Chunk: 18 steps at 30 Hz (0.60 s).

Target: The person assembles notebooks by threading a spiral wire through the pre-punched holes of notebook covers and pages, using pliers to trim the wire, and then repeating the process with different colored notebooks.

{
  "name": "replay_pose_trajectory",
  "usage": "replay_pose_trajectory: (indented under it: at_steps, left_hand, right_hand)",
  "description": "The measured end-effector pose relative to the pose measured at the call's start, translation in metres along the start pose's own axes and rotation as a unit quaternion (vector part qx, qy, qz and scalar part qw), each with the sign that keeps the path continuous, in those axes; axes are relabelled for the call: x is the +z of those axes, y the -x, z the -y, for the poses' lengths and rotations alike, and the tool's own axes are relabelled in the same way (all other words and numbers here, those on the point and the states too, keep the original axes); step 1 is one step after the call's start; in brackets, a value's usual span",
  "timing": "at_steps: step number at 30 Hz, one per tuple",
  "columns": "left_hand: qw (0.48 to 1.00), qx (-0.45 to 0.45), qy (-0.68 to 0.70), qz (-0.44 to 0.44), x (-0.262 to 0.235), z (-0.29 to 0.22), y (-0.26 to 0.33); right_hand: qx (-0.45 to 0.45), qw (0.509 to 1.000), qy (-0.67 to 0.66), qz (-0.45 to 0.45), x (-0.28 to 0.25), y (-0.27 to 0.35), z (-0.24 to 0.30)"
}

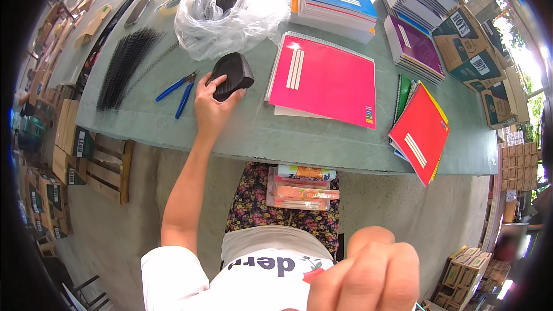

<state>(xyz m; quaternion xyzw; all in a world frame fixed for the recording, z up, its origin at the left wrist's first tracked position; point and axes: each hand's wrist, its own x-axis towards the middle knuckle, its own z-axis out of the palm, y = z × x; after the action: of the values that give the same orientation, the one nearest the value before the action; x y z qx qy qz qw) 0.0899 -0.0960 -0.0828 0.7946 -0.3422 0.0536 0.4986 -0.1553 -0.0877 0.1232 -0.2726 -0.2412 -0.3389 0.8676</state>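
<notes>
One black block-like object point(233, 69) sits in the grip of the left hand point(211, 102), the thumb and fingers clasped about its near side; from where I watch, I cannot tell whether it touches the green table point(242, 144) beneath. Just to its left I see blue-handled cutters point(183, 93) lying with their handles apart, and beyond them a spread of black wire coils point(128, 63). Behind the block stands a clear plastic bag point(199, 29) with more dark coils in it. To the right I have a pink notebook point(331, 78), flat, its bound edge away from the person, and further right some fanned notebooks with a red cover point(420, 132), one corner past the table's edge. A blue-topped notebook stack point(340, 8) rises behind. Close to my lens, the right hand point(368, 270) is raised, fingers bent and bunched; I cannot tell whether they pinch anything. Packets point(302, 189) rest on the floral-clothed lap point(245, 204).
</notes>
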Motion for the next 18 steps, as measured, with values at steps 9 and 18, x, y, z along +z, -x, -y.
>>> replay_pose_trajectory:
  at_steps: [9, 18]
  left_hand:
    - [1.0, -0.017, 0.019, -0.006, -0.009, 0.008, 0.003]
    - [0.997, -0.03, 0.062, -0.032, -0.001, 0.007, 0.002]
  right_hand:
    - [0.065, 0.993, -0.048, 0.09, -0.028, -0.006, -0.007]
    - [0.129, 0.261, 0.934, 0.206, -0.237, -0.027, -0.045]
